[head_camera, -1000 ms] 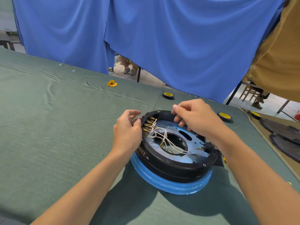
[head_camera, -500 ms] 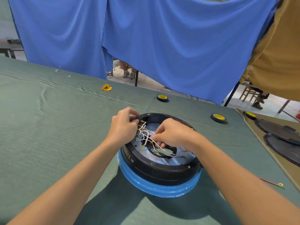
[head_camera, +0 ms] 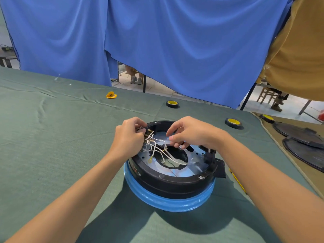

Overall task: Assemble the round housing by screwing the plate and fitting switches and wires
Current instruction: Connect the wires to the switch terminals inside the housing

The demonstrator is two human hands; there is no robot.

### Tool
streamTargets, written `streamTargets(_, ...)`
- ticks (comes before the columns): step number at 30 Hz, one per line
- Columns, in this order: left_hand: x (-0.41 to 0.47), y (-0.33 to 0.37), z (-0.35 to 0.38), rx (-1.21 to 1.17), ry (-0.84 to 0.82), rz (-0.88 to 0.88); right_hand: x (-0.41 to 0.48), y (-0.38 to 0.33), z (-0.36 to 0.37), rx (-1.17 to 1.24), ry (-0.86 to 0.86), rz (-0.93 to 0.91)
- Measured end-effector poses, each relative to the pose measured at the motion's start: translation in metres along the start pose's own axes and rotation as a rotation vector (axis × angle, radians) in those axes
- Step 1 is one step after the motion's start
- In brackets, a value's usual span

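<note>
We log the round housing [head_camera: 172, 179] on the surface [head_camera: 52, 137], centre, nearer the front edge. The plate [head_camera: 196, 163] sits inside it. The wires [head_camera: 157, 148] lie over the plate, bunched at the housing's left wall. Two tape rolls [head_camera: 172, 104] sit behind it near the far edge, and a third tape roll [head_camera: 266, 118] by the right edge. A scrap [head_camera: 111, 95] lies left of those. Two discs [head_camera: 305, 135] overlap past the right edge.

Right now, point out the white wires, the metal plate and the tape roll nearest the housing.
white wires [head_camera: 152, 146]: head view, thick of the bundle.
metal plate [head_camera: 196, 163]: head view, bare right side.
tape roll [head_camera: 233, 121]: head view, yellow top face.
</note>
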State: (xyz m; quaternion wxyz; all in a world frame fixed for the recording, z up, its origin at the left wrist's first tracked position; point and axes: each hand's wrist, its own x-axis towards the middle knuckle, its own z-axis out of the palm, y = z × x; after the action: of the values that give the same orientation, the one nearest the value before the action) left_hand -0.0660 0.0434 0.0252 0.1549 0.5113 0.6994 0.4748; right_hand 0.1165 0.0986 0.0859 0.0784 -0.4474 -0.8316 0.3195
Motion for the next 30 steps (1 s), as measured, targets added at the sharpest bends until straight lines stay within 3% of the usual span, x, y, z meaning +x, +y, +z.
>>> streamTargets(3,-0.001,0.007,-0.005,0.147,-0.022,0.074,-0.013,0.006,-0.014,-0.419,-0.002,-0.061)
streamTargets(8,0.0,0.043,-0.01,0.163,-0.065,0.31,-0.033,0.014,-0.013,-0.639,-0.185,0.004)
streamTargets(13,-0.006,0.079,0.004,0.325,-0.496,0.436,-0.035,0.015,-0.006,-0.69,-0.056,-0.046)
streamTargets(15,-0.005,0.086,0.007,0.453,-0.642,0.445,-0.038,0.019,-0.01,-0.614,0.075,-0.075)
streamTargets(18,-0.004,0.088,0.012,0.448,-0.761,0.396,-0.044,0.024,-0.01,-0.423,0.298,-0.156)
streamTargets(22,-0.007,0.081,0.028,0.368,-0.718,0.379,-0.052,0.035,0.004,-0.28,0.492,-0.17)
streamTargets(25,-0.01,0.074,0.04,0.318,-0.705,0.338,-0.06,0.047,0.013,-0.156,0.667,-0.012)
streamTargets(28,-0.014,0.069,0.048,0.387,-0.652,0.359,-0.077,0.051,0.024,0.172,0.578,0.26)
streamTargets(30,-0.014,0.07,0.049,0.433,-0.667,0.387,-0.082,0.053,0.036,0.401,0.477,0.267)
